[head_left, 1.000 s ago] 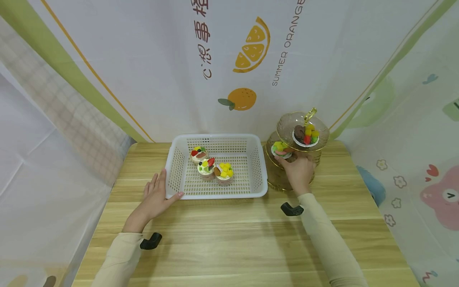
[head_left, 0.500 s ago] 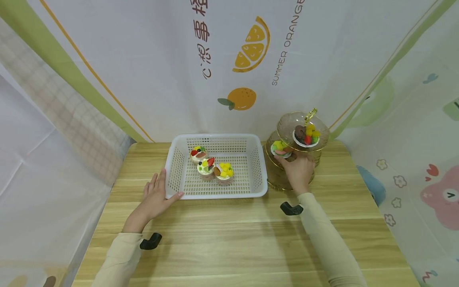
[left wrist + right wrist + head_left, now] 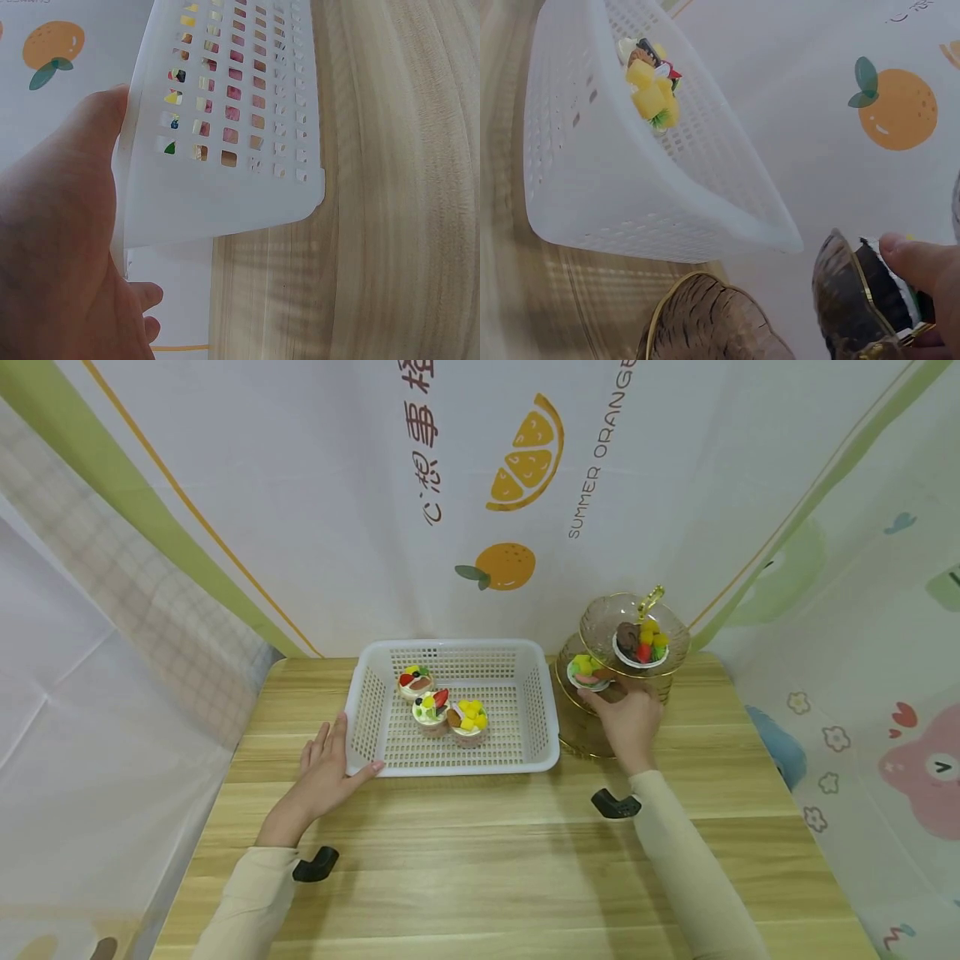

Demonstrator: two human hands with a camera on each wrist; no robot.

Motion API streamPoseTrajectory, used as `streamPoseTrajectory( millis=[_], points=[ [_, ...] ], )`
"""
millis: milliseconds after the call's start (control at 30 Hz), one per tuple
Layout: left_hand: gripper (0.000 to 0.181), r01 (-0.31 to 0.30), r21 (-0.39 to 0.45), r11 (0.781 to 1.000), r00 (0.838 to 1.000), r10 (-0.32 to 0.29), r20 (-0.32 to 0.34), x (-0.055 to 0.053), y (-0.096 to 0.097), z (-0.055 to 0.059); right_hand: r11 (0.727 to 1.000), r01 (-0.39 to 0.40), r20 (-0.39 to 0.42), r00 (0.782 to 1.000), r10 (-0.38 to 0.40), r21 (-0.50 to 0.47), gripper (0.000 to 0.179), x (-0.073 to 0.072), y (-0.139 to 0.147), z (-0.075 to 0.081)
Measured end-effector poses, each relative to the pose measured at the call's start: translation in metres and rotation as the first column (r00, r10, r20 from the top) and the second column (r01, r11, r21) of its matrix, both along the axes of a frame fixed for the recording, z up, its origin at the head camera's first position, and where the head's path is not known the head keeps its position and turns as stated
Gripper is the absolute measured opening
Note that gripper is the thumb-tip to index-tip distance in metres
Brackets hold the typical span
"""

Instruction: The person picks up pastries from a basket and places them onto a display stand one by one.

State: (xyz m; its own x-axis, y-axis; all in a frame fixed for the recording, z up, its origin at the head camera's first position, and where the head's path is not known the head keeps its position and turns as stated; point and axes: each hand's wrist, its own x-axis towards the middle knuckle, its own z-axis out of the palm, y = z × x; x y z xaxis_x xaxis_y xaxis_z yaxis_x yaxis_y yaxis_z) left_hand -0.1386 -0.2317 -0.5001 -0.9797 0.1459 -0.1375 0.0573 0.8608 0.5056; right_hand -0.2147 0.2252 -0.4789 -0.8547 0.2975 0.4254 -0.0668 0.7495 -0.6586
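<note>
A white plastic basket [image 3: 453, 770] holds several toy cupcakes [image 3: 431, 710] with fruit tops, grouped left of its middle. My left hand [image 3: 318, 785] rests at the basket's near left corner, thumb along the front rim and fingers straight along the left side. My right hand [image 3: 632, 722] is at the middle tier of a tiered gold-rimmed stand [image 3: 587, 731]. It pinches a cupcake [image 3: 587, 672] with yellow and pink fruit pieces. In the right wrist view the thumb lies on the cupcake's edge [image 3: 891, 274]; the fingers are partly hidden.
On the stand's top tier sits a chocolate cupcake [image 3: 641, 643] beside the gold handle [image 3: 651, 600]. The stand is close to the basket's right end. Behind the wooden table [image 3: 465, 860] hangs a printed curtain [image 3: 337, 527].
My right wrist has shifted slightly to the right and nearer, while the cupcake at its fingers stays on the middle tier. My left hand and the basket have not moved.
</note>
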Motion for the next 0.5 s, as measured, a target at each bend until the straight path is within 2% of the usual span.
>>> streamPoseTrajectory(
  millis=[167,333,433,500],
  points=[
    [0.11,-0.003,0.003,1.0,1.0,0.003,0.003,0.001,-0.001,0.0,0.999,0.004,-0.002,1.0,-0.005,-0.042,0.054,0.011,0.003,0.005],
    [0.11,-0.002,0.007,1.0,1.0,0.002,0.001,0.001,-0.001,-0.001,0.995,0.015,-0.04,0.999,-0.019,-0.095,0.054,0.031,-0.004,0.007],
    [0.11,0.001,0.005,1.0,1.0,-0.001,-0.004,0.001,-0.002,-0.001,0.993,-0.018,-0.079,0.997,0.009,-0.115,0.051,0.04,-0.018,0.006],
    [0.11,0.001,0.015,1.0,1.0,-0.001,-0.008,0.0,-0.002,-0.001,0.99,-0.078,-0.089,0.994,0.067,-0.121,0.047,0.041,-0.031,0.006]
  ],
)
